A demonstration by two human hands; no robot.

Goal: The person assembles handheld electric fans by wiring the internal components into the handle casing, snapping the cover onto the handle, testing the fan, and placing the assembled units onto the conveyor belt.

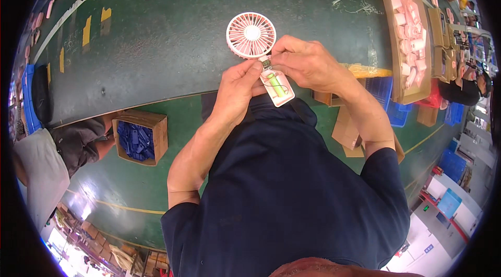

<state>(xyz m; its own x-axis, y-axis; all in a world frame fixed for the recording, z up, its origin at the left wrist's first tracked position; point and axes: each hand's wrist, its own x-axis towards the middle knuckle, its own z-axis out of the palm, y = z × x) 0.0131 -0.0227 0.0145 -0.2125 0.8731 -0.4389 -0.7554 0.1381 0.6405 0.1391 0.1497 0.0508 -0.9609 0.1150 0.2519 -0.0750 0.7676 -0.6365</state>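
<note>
A small pink handheld fan (251,34) is held over the near edge of the green-topped workbench, its round grille pointing away from me. Its handle is opened up, baring a green cylindrical battery (276,85), thin dark wires and a small circuit board (266,63) near the neck. My left hand (237,86) grips the handle by the neck with thumb and fingers. From the other side my right hand (308,63) pinches at the circuit board; its fingertips hide whatever small part lies between them.
On the right of the workbench (172,31) stands a long cardboard box (386,21) of pink fan parts. Blue crates (399,112) sit below it. A carton of dark blue parts (136,138) is on the floor at left, beside a seated person (44,164).
</note>
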